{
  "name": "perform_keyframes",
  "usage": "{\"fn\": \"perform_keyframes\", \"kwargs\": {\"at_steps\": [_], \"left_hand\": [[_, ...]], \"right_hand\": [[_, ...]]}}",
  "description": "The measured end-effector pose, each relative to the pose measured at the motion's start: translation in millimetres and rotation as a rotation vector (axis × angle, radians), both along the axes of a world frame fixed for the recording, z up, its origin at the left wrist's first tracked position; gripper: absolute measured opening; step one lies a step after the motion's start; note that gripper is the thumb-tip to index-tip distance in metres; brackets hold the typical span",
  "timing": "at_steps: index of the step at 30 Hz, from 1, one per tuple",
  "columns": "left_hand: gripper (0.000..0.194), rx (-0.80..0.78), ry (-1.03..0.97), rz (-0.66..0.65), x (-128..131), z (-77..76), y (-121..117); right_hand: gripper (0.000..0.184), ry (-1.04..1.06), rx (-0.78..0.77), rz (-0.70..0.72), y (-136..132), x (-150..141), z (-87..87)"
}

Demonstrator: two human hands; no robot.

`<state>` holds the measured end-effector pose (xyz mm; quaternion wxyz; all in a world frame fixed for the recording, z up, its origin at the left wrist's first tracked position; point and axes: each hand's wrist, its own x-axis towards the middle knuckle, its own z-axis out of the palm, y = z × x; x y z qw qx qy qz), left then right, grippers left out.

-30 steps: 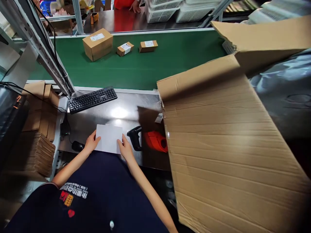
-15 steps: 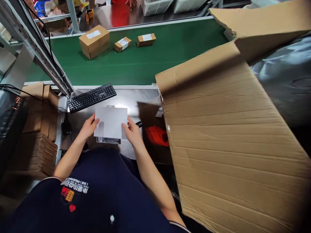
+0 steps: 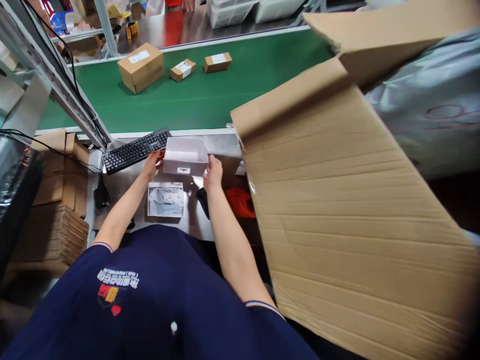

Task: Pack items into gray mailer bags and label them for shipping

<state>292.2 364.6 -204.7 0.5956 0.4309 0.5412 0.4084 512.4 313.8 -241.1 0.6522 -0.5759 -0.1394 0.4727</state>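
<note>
Between my hands I hold a white box lid [image 3: 185, 156], tilted so that its hollow inside faces me. My left hand [image 3: 153, 164] grips the lid's left side, near the keyboard. On its right side my right hand [image 3: 213, 172] is closed around the edge. Below the lid, on the metal table, lies the uncovered white box [image 3: 149, 214] with crumpled pale tissue paper [image 3: 167, 201] inside. A black object [image 3: 203, 201], partly hidden by my right forearm, is beside the box.
A black keyboard [image 3: 137, 151] lies at the table's back left. Beyond runs a green conveyor [image 3: 262, 80] with a larger carton [image 3: 141, 69] and two small cartons. A big cardboard box [image 3: 337, 200] fills the right side. Flattened cartons [image 3: 56, 230] are stacked at left.
The lid has come off the white box and moved up and away from me, tipping to show its inside. Both hands moved with it, and the tissue paper is now exposed.
</note>
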Motion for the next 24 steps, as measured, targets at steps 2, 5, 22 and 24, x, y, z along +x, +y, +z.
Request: {"fn": "perform_keyframes", "kwargs": {"at_steps": [2,5,22,24], "left_hand": [[0.019,0.040,0.223,-0.060,-4.7,-11.7,-8.6],[0.014,0.119,0.437,-0.135,-17.9,-24.7,-43.1],[0.005,0.272,0.745,-0.441,-28.1,-38.4,-114.5],[0.004,0.279,0.711,-0.456,-26.1,-31.9,-113.5]], "right_hand": [[0.035,-0.110,-0.048,-0.065,-8.0,-6.0,-17.2],[0.036,-0.392,-0.057,-0.003,-41.1,-16.9,-39.0],[0.029,-1.097,0.070,0.864,-90.6,-47.0,-53.7],[0.027,-1.035,0.078,0.897,-90.0,-41.7,-51.1]]}}
